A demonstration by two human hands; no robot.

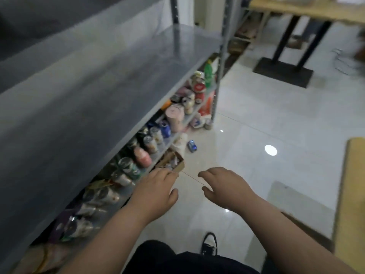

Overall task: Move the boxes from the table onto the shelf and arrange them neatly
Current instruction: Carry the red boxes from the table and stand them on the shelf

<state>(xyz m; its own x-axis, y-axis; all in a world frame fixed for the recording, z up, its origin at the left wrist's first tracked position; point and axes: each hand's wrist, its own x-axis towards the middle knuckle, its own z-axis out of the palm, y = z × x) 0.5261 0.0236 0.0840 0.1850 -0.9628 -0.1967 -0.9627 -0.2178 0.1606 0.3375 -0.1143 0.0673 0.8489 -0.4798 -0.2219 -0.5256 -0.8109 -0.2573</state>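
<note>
both hands are empty: the left hand [156,186] and right hand [227,182] hang near each other over the floor, fingers loosely spread. just beyond the left fingertips a small open carton [173,164] sits at the foot of the shelf [118,66]; whether they touch i cannot tell. no task box shows clearly, and the far table [306,13] at the far right is cut off. best, i judge: take a box by both sides and set it square on the bare grey board. counted: two hands, one carton, one blue can [192,145] on the floor; the shelf cans are too blurred to count.
</note>
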